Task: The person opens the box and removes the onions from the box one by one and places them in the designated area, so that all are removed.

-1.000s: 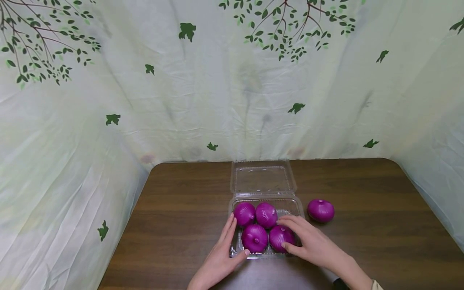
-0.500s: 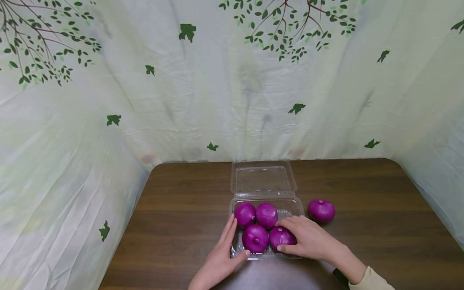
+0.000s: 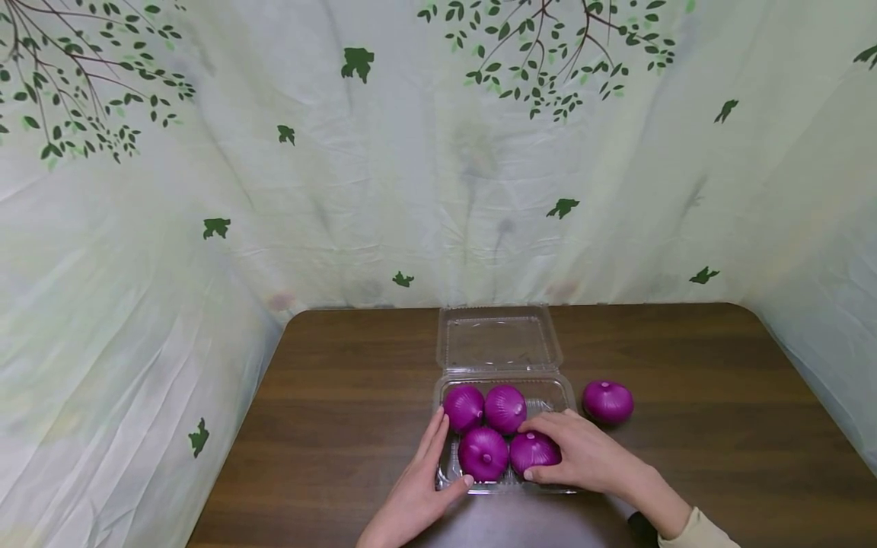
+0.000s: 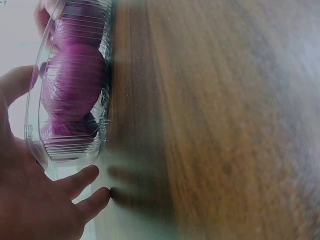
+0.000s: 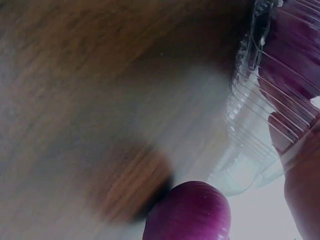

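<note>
A clear plastic clamshell container [image 3: 548, 396] lies on the table with its lid folded back. Inside are several purple onions: two in the back row [image 3: 464, 409], one at front left [image 3: 483, 454], one at front right [image 3: 533, 452]. My right hand [image 3: 592, 458] grips the front-right onion between thumb and fingers. Along the container's left side, my left hand [image 3: 419, 487] rests with fairly straight fingers, its thumb at the front rim. The left wrist view shows that hand [image 4: 45, 200] spread around the container's corner [image 4: 70, 152]. Most right fingers are hidden in the right wrist view.
Another purple onion [image 3: 607, 402] sits on the brown wooden table [image 3: 342, 396], just right of the container. The transparent lid [image 3: 499, 342] reaches the table's back edge. A pale curtain [image 3: 411, 152] printed with leaves hangs behind and at both sides.
My right hand has shifted slightly left, and its fingers and thumb have closed further round the front-right onion. The left hand stays in place at the container.
</note>
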A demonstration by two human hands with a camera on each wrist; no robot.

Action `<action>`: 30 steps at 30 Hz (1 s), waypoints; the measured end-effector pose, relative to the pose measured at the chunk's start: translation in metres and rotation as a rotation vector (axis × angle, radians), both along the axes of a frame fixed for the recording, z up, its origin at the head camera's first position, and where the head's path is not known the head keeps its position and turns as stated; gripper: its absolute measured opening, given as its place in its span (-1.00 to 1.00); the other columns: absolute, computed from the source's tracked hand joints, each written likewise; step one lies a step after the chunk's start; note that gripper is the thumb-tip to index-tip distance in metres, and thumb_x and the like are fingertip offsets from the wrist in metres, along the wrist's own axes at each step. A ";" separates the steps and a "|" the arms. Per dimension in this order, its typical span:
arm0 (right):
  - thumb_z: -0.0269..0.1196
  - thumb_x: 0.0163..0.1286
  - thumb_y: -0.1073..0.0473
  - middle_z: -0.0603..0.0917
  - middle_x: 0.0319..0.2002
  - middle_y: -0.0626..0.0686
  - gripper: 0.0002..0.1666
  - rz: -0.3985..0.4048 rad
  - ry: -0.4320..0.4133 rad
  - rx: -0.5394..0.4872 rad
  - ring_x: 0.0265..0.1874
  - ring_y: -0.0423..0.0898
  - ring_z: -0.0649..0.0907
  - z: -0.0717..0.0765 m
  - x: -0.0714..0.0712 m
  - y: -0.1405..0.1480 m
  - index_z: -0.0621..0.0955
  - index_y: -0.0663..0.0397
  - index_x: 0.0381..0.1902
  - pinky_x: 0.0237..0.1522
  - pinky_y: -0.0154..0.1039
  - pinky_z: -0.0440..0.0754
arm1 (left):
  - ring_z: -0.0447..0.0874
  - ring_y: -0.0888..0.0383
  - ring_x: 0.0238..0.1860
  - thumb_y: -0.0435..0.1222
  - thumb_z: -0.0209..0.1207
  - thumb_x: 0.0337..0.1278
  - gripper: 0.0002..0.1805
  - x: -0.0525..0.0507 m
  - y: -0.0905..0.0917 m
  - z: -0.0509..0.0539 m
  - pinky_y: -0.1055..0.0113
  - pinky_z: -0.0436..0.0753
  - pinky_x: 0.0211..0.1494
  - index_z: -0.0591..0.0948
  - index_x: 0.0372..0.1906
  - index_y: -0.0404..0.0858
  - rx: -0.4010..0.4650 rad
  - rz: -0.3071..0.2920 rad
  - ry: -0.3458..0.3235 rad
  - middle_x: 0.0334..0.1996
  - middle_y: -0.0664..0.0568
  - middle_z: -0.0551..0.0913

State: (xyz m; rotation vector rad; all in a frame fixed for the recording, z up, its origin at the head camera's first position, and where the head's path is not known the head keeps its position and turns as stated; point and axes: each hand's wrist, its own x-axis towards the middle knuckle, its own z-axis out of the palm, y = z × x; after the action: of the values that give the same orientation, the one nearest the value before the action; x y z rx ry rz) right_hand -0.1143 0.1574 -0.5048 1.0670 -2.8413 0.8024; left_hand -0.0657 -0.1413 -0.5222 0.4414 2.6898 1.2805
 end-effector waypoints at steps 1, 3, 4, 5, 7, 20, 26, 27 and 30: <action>0.33 0.14 -0.42 0.62 -0.03 -0.36 -0.34 -0.002 -0.011 -0.010 -0.14 -0.28 0.53 0.001 0.000 0.000 0.62 -0.22 0.08 -0.09 -0.22 0.52 | 0.06 -0.05 0.48 0.11 0.24 0.16 0.02 0.000 0.000 0.000 -0.21 0.30 0.32 -0.04 0.59 0.01 0.000 0.001 -0.001 0.58 0.24 -0.17; 0.34 0.14 -0.40 0.61 -0.01 -0.38 -0.35 0.000 -0.042 -0.037 -0.12 -0.27 0.53 0.003 0.000 0.001 0.62 -0.24 0.09 -0.09 -0.20 0.54 | 0.07 -0.06 0.47 0.11 0.24 0.16 0.02 0.000 0.000 0.000 -0.22 0.31 0.31 -0.04 0.59 0.01 -0.003 0.002 -0.003 0.58 0.24 -0.17; 0.35 0.13 -0.39 0.60 0.00 -0.39 -0.36 0.001 -0.060 -0.049 -0.11 -0.26 0.53 0.004 0.000 0.002 0.61 -0.25 0.09 -0.09 -0.20 0.55 | 0.08 -0.07 0.47 0.12 0.24 0.16 0.02 0.000 0.000 0.001 -0.22 0.31 0.30 -0.04 0.59 0.01 -0.004 0.002 -0.005 0.58 0.24 -0.17; 0.36 0.13 -0.38 0.59 0.00 -0.39 -0.37 0.003 -0.075 -0.061 -0.09 -0.26 0.53 0.004 0.000 0.003 0.61 -0.27 0.09 -0.08 -0.19 0.56 | 0.08 -0.07 0.47 0.11 0.25 0.16 0.02 0.000 0.000 0.001 -0.22 0.31 0.30 -0.04 0.59 0.00 -0.004 0.002 -0.006 0.58 0.24 -0.17; 0.39 0.12 -0.33 0.59 0.02 -0.38 -0.39 0.019 -0.093 -0.089 -0.05 -0.24 0.55 0.005 -0.001 0.005 0.60 -0.28 0.09 -0.06 -0.18 0.58 | 0.09 -0.08 0.47 0.11 0.25 0.15 0.02 0.001 0.000 0.001 -0.23 0.31 0.30 -0.03 0.59 0.00 -0.005 0.003 -0.009 0.58 0.23 -0.17; 0.50 0.11 -0.10 0.60 0.09 -0.24 -0.37 0.012 -0.243 -0.354 0.07 -0.17 0.57 0.019 0.004 0.016 0.57 -0.25 0.15 -0.05 -0.18 0.64 | 0.07 -0.08 0.48 0.11 0.25 0.16 0.01 0.002 0.001 0.002 -0.27 0.30 0.28 -0.03 0.59 0.01 -0.002 0.004 -0.013 0.58 0.26 -0.19; 0.51 0.12 -0.04 0.59 0.13 -0.16 -0.34 -0.009 -0.197 -0.408 0.04 -0.18 0.59 0.018 0.013 0.024 0.56 -0.24 0.19 -0.02 -0.21 0.62 | 0.06 -0.07 0.48 0.11 0.25 0.17 0.01 0.001 0.001 0.001 -0.25 0.30 0.30 -0.04 0.59 0.00 0.001 0.002 -0.005 0.58 0.24 -0.18; 0.51 0.11 -0.04 0.59 0.13 -0.15 -0.34 -0.017 -0.191 -0.414 0.02 -0.18 0.59 0.018 0.015 0.024 0.56 -0.25 0.19 -0.03 -0.22 0.62 | 0.06 -0.08 0.48 0.11 0.24 0.17 0.01 0.001 0.001 0.000 -0.25 0.30 0.30 -0.04 0.59 0.00 0.000 0.001 -0.003 0.58 0.24 -0.18; 0.53 0.09 -0.02 0.59 0.12 -0.14 -0.32 -0.043 -0.173 -0.438 -0.01 -0.19 0.60 0.019 0.019 0.027 0.56 -0.25 0.18 -0.06 -0.23 0.64 | 0.07 -0.11 0.47 0.12 0.23 0.17 0.02 0.000 0.001 -0.001 -0.27 0.31 0.28 -0.05 0.60 0.00 -0.004 -0.002 0.005 0.58 0.22 -0.18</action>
State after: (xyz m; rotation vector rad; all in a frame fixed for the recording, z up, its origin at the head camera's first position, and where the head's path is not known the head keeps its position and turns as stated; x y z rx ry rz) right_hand -0.0952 0.1843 -0.4857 0.9056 -2.6087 1.4867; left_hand -0.0653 -0.1398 -0.5228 0.4481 2.6952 1.2742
